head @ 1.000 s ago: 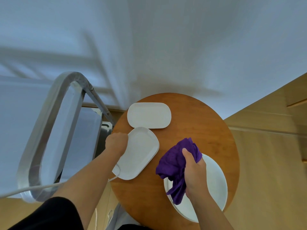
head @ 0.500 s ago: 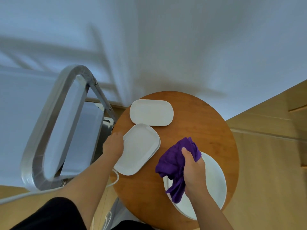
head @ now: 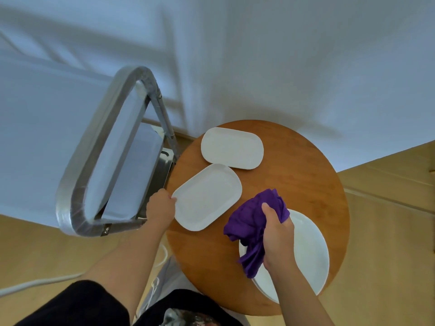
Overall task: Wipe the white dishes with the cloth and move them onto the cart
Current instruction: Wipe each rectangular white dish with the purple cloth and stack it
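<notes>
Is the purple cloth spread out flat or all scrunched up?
Scrunched up. The purple cloth is bunched in the right hand, with folds sticking out above the fingers and a tail hanging below, over the round plate.

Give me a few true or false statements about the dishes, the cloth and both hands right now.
1. The right hand grips the purple cloth. True.
2. The left hand holds a round plate. False: it holds the near rectangular dish by its edge.
3. Three white dishes sit over the round wooden table. True.
4. The far rectangular dish is on the cart. False: it lies on the table.
</notes>
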A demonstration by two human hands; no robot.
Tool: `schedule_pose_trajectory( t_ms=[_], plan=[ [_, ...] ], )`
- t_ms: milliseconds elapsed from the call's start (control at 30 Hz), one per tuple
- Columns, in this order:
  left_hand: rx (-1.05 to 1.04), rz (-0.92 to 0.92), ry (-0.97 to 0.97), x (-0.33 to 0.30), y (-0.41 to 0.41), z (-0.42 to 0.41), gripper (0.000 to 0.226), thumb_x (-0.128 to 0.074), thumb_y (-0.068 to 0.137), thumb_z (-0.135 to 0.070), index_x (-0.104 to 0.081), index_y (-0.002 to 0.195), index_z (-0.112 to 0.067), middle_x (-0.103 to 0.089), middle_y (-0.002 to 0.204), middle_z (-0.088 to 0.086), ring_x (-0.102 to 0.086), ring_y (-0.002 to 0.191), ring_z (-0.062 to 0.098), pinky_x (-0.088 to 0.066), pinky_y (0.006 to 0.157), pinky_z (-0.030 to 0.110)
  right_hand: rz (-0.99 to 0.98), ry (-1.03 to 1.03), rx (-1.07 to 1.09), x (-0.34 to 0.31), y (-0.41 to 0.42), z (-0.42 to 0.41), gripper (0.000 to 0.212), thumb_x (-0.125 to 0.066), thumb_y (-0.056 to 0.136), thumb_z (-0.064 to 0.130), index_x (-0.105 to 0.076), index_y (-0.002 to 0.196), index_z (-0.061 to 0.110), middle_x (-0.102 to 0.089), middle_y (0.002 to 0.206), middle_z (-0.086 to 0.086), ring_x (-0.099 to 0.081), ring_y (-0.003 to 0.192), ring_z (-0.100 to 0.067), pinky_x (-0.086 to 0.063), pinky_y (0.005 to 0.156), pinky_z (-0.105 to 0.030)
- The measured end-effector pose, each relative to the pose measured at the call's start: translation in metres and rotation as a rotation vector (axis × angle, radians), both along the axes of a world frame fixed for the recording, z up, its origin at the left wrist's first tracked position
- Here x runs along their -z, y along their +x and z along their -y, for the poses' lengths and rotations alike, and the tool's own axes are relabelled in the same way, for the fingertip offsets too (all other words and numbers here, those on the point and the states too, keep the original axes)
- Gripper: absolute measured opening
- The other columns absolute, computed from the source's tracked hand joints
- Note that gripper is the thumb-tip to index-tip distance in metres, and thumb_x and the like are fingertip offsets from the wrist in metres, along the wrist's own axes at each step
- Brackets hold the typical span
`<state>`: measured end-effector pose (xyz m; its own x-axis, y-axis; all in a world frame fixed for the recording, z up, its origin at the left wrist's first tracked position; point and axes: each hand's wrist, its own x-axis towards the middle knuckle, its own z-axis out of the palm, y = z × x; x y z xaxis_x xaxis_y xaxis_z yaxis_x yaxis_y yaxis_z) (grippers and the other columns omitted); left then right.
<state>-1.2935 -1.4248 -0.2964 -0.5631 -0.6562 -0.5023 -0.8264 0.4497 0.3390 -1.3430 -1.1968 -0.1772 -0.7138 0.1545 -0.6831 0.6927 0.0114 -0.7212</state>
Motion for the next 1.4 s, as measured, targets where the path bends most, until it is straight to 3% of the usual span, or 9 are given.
schedule_pose_trajectory(
  t_ms=[267, 400, 567, 667, 733, 833, 1000, 1133, 1400],
  plan=[
    [0.2, 0.175, 0.08, -0.001, -0.011, 0.013, 0.017, -0.047, 0.098, -0.018, -0.054, 0.102, -0.004, -0.058, 0.09, 0.008, -0.054, 0.075, 0.018, -0.044, 0.064, 0.024, 0.006, -0.019, -0.019, 0.002, -0.001, 0.01, 0.017, -0.058, 0.092, 0.029, -0.052, 0.108, 0.027, -0.064, 0.095, -0.004, -0.066, 0.087, -0.023, -0.054, 0.059, -0.027],
    [0.266, 0.168, 0.138, 0.001, -0.005, 0.021, 0.018, -0.044, 0.098, -0.014, -0.046, 0.113, -0.006, -0.054, 0.106, 0.01, -0.054, 0.075, 0.017, -0.044, 0.065, 0.025, 0.017, 0.0, -0.027, 0.002, 0.0, 0.012, 0.026, -0.058, 0.092, 0.029, -0.049, 0.116, 0.025, -0.063, 0.097, -0.005, -0.066, 0.087, -0.024, -0.055, 0.062, -0.03],
    [0.302, 0.088, 0.123, 0.004, 0.0, 0.005, 0.02, -0.045, 0.099, -0.02, -0.05, 0.109, -0.004, -0.057, 0.096, 0.007, -0.06, 0.077, 0.017, -0.052, 0.069, 0.026, 0.026, 0.015, -0.031, 0.006, 0.001, 0.014, 0.03, -0.059, 0.092, 0.03, -0.047, 0.119, 0.025, -0.062, 0.098, -0.004, -0.065, 0.089, -0.023, -0.055, 0.061, -0.028],
    [0.143, -0.037, 0.084, 0.001, -0.002, -0.006, 0.027, -0.05, 0.096, -0.031, -0.045, 0.11, -0.008, -0.049, 0.101, 0.006, -0.055, 0.085, 0.018, -0.049, 0.074, 0.028, 0.038, 0.035, -0.024, 0.007, 0.002, 0.013, 0.031, -0.059, 0.092, 0.031, -0.047, 0.119, 0.025, -0.062, 0.099, -0.005, -0.065, 0.09, -0.024, -0.056, 0.064, -0.03],
    [0.048, -0.053, 0.023, 0.0, -0.001, -0.005, 0.025, -0.055, 0.094, -0.026, -0.044, 0.109, -0.009, -0.05, 0.105, 0.008, -0.052, 0.085, 0.017, -0.048, 0.076, 0.028, 0.031, 0.044, -0.018, 0.008, 0.002, 0.01, 0.028, -0.059, 0.092, 0.03, -0.048, 0.117, 0.026, -0.063, 0.096, -0.004, -0.066, 0.088, -0.024, -0.055, 0.06, -0.028],
    [0.065, -0.023, 0.007, 0.002, 0.005, 0.0, 0.023, -0.057, 0.094, -0.022, -0.045, 0.108, -0.007, -0.053, 0.107, 0.011, -0.055, 0.087, 0.019, -0.049, 0.079, 0.029, 0.029, 0.044, -0.015, 0.008, 0.001, 0.011, 0.027, -0.059, 0.092, 0.03, -0.048, 0.117, 0.025, -0.062, 0.093, -0.002, -0.065, 0.085, -0.022, -0.052, 0.056, -0.025],
    [-0.01, -0.003, 0.039, 0.002, 0.006, -0.006, 0.021, -0.055, 0.095, -0.022, -0.052, 0.106, -0.004, -0.059, 0.1, 0.013, -0.055, 0.083, 0.02, -0.049, 0.076, 0.031, 0.06, 0.039, -0.032, 0.009, 0.004, 0.017, 0.036, -0.059, 0.092, 0.031, -0.047, 0.125, 0.023, -0.062, 0.104, -0.005, -0.064, 0.094, -0.024, -0.056, 0.066, -0.03],
    [-0.093, -0.006, 0.061, 0.0, 0.005, -0.008, 0.025, -0.056, 0.094, -0.022, -0.048, 0.109, -0.004, -0.057, 0.098, 0.012, -0.058, 0.085, 0.023, -0.05, 0.076, 0.033, 0.063, 0.034, -0.029, 0.007, 0.005, 0.018, 0.029, -0.059, 0.092, 0.03, -0.047, 0.118, 0.026, -0.062, 0.097, -0.002, -0.065, 0.087, -0.021, -0.051, 0.052, -0.022],
    [-0.008, 0.097, 0.106, 0.0, -0.003, 0.0, 0.023, -0.055, 0.095, -0.021, -0.055, 0.107, -0.001, -0.061, 0.099, 0.014, -0.059, 0.082, 0.022, -0.05, 0.073, 0.03, 0.057, 0.056, -0.048, 0.008, 0.004, 0.015, 0.043, -0.058, 0.092, 0.03, -0.045, 0.132, 0.019, -0.061, 0.1, -0.003, -0.063, 0.09, -0.021, -0.051, 0.059, -0.025]
  ],
)
